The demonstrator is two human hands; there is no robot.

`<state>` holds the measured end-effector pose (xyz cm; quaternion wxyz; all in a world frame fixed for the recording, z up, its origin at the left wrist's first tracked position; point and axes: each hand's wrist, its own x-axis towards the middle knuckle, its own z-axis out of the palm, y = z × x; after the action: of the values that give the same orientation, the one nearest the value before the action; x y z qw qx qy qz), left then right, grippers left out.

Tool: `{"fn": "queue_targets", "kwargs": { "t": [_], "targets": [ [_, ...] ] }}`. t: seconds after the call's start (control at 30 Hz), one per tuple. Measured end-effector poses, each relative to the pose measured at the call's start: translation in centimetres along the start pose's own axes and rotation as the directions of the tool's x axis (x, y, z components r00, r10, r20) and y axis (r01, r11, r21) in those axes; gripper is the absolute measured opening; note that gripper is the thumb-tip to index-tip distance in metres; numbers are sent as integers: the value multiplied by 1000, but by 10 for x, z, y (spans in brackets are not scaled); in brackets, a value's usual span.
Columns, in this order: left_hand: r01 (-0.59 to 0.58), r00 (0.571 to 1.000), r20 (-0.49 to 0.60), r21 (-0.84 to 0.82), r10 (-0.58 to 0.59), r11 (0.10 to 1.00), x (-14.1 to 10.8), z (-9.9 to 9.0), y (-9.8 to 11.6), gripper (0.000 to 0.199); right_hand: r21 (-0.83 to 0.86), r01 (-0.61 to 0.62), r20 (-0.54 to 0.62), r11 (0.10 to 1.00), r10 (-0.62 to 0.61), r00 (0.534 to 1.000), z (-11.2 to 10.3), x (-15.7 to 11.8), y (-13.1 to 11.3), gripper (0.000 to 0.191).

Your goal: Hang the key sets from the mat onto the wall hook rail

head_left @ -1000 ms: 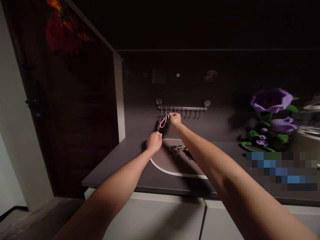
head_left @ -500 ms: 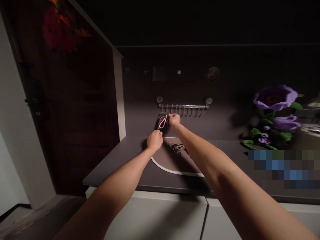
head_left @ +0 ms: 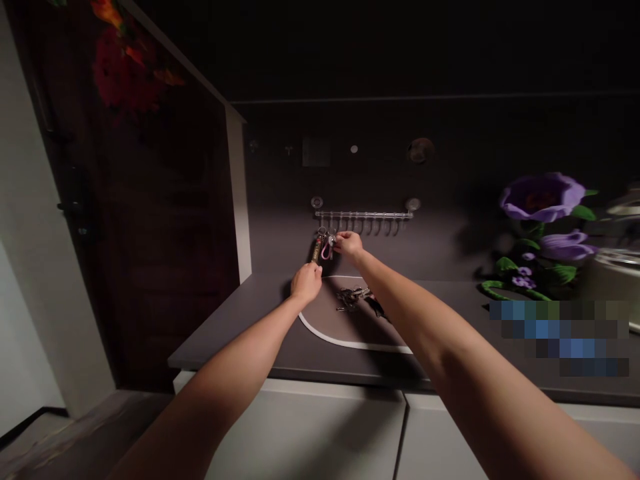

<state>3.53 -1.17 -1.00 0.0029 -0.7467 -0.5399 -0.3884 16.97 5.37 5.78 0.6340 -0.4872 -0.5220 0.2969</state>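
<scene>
A clear hook rail point(head_left: 364, 215) is fixed to the dark back panel. From its left end hangs a patterned keychain strap point(head_left: 317, 249), whose lower end my left hand point(head_left: 306, 283) pinches. Just to the right, a pink loop keychain point(head_left: 327, 251) with small keys point(head_left: 331, 241) hangs by the second hook. My right hand point(head_left: 349, 245) has its fingertips closed at those keys; the exact grip is small and partly hidden. Below the hands, a heap of keys point(head_left: 354, 297) lies on a brownish mat with a white rim point(head_left: 345, 343), partly behind my right forearm.
Purple artificial flowers point(head_left: 543, 198) stand on the right of the dark counter point(head_left: 215, 327), beside a pale container point(head_left: 615, 287). A dark door point(head_left: 165, 233) with a red flower decoration point(head_left: 127, 73) is at left. White cabinet fronts point(head_left: 310, 427) lie below the counter.
My right fingers have opened out slightly into a pinch, and the small keys by the pink loop now show. The patterned strap is more visible above my left hand. The view has shifted slightly.
</scene>
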Motion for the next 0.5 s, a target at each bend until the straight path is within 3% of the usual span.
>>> {"fn": "queue_targets", "kwargs": {
  "t": [0.13, 0.33, 0.5],
  "targets": [
    [-23, 1000, 6, -104, 24, 994, 1, 3, -6, 25, 56, -131, -1, 990, 132, 991, -8, -16, -11, 16],
    [-1, 997, 69, -362, 27, 932, -5, 2, -3, 15, 58, -154, 59, 986, 150, 987, -29, -48, -15, 16],
    [-12, 978, 181, -441, 102, 897, -6, 0, 9, 14, 40, -148, 136, 988, 142, 980, -51, -81, -6, 15]
  ]
}}
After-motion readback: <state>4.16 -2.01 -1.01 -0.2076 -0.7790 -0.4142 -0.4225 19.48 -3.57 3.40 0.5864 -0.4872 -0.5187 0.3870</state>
